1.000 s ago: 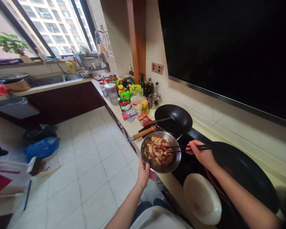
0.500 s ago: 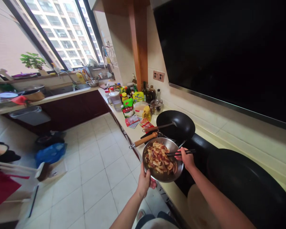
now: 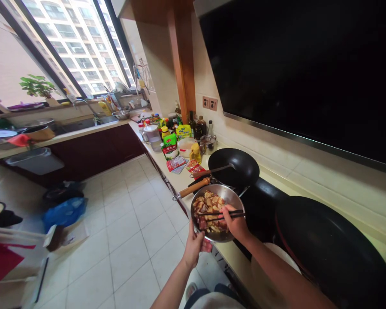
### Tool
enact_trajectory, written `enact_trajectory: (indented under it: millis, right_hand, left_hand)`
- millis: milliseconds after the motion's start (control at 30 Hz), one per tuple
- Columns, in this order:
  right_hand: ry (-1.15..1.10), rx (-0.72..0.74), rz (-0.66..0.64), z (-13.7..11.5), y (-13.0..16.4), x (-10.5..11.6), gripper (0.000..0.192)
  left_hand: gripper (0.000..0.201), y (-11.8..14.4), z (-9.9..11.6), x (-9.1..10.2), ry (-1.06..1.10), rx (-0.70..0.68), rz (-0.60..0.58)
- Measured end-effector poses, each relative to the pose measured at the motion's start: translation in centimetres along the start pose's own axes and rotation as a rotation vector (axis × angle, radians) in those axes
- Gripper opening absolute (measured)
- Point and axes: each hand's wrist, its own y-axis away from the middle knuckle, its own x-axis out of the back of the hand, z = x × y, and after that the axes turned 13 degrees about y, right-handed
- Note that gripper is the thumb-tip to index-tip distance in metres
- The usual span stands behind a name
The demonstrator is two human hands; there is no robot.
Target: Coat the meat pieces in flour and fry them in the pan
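My left hand (image 3: 194, 245) grips the near rim of a round metal bowl (image 3: 232, 194) filled with sliced meat and pale pieces (image 3: 207, 205), held at the counter's front edge. My right hand (image 3: 234, 223) reaches over the bowl's right side and holds a pair of dark chopsticks (image 3: 216, 213), whose tips lie across the food. Right behind the bowl lies a spatula with a wooden handle (image 3: 192, 188).
A black wok (image 3: 234, 166) with a ladle sits on the hob behind the bowl; a larger black wok (image 3: 328, 249) is at the right, a pale round board (image 3: 270, 274) beside it. Bottles, packets and a jug crowd the far counter (image 3: 180, 133). Bags lie on the tiled floor (image 3: 64, 206).
My right hand has moved left over the bowl, bringing the chopsticks' tips onto the food. The bowl stays in my left hand. The view has shifted slightly.
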Motion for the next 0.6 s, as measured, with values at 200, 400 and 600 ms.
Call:
enact_trajectory:
  millis: [200, 400, 600]
  right_hand:
    - [0.115, -0.051, 0.026, -0.5, 0.3, 6.8, 0.044]
    - [0.129, -0.196, 0.228, 1.3, -2.6, 11.1, 0.033]
    - [-0.068, -0.317, 0.339, 5.0, -2.2, 3.7, 0.046]
  left_hand:
    - [0.093, 0.2, -0.4, -0.5, 0.019, 0.013, 0.046]
    - [0.095, 0.2, -0.2, -0.4, 0.007, 0.033, 0.042]
    - [0.093, 0.2, -0.2, -0.3, -0.035, 0.038, 0.037]
